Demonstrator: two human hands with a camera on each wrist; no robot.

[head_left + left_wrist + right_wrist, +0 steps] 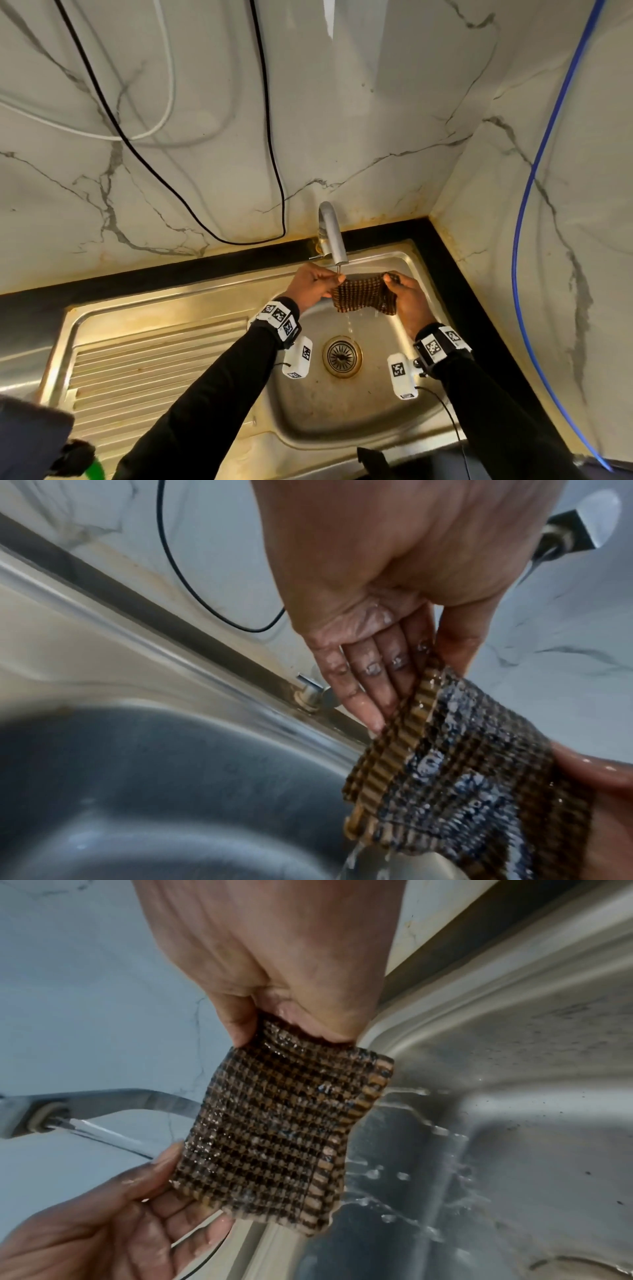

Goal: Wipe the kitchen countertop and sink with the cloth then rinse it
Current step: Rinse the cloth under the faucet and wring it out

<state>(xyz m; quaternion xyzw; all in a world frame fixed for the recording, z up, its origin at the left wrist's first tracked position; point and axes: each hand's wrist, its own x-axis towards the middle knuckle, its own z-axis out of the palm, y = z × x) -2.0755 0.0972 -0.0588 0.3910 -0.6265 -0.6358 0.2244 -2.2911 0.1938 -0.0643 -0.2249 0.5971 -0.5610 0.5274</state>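
Brown-and-black checked woven cloth (363, 293), coarse, ribbed, wet and glistening; brushed stainless-steel sink (342, 414), dull, stained; glossy white veined marble wall (212, 113); matt black desk (191, 265).

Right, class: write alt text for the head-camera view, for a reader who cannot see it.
Two hands, left hand and right hand, hold a brown checked cloth stretched under a running tap. Water drips into the steel sink near the drain; marble wall behind.

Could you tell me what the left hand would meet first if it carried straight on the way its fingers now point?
Probably the tap: the left hand, pinching the cloth, points up and back toward the spout, with the marble wall behind. Depth is unclear.
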